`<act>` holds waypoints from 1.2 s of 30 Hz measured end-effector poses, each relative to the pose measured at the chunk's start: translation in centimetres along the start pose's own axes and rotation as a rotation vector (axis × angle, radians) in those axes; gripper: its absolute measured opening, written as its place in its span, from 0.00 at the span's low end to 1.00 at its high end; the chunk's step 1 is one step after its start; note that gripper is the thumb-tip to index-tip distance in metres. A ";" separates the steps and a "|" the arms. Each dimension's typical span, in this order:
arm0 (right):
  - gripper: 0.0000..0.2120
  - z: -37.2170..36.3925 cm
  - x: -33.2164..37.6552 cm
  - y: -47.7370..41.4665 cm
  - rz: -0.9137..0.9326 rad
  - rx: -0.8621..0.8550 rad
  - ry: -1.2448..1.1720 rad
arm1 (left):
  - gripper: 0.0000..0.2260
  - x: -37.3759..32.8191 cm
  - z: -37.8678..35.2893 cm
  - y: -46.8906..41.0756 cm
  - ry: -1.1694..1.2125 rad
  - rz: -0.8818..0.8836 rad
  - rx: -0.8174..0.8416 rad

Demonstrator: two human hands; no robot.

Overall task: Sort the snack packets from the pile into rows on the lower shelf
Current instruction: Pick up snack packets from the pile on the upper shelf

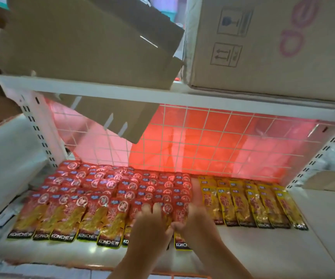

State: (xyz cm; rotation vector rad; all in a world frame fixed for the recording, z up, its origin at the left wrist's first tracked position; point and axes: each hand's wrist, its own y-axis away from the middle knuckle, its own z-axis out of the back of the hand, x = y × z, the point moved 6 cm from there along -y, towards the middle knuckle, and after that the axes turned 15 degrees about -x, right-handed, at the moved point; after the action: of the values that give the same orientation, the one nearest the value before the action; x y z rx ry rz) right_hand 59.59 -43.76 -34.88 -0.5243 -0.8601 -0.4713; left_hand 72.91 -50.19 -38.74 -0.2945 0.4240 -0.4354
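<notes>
Currently, the lower shelf (243, 248) is a white, smooth, slightly glossy board, bare along its front strip and at its right front corner. It is backed by a white wire grid panel (203, 141) with a red-pink glow showing through it. White slotted uprights (40, 127) stand at either side. The white upper shelf (102, 93) carries two brown cardboard boxes. The left box (82, 47) sits askew with a slotted flap hanging down in front of the grid, and the right box (263, 47) is closed and printed with handling symbols.

The red snack packets (94, 190) are flat, shiny foil pouches. They lie in overlapping rows from the left upright to the centre, the front ones marked KONCHEW on a black band. The yellow snack packets (253, 206), of the same shape and sheen, fill the right part in narrower overlapping rows. The two colours sit just beside each other.

Your left hand (152, 222) lies palm-down on the front red packets at the centre, its fingers spread and nearly straight. Your right hand (196, 220) lies beside it, its fingers extended along the seam between red and yellow, touching the rightmost red column. Your thumbs meet over the front packet between the hands. Whether either thumb pinches that packet cannot be determined.
</notes>
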 end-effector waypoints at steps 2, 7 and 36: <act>0.64 -0.2 -0.4 0.1 -0.038 0.002 -0.041 | 0.32 0.0 -0.1 0.0 0.032 -0.019 0.014; 0.51 -0.6 -0.4 0.4 0.013 0.037 -0.012 | 0.29 0.5 0.3 0.2 0.079 -0.043 0.062; 0.21 -0.6 -2.0 1.5 0.103 0.050 0.433 | 0.20 3.2 2.0 1.7 0.127 -0.096 -0.068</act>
State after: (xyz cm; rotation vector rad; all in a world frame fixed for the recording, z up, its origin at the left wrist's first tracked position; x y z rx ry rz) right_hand 59.67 -42.60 -37.13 -0.3976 -0.4272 -0.4462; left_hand 77.01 -49.85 -38.66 -0.3555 0.5511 -0.5364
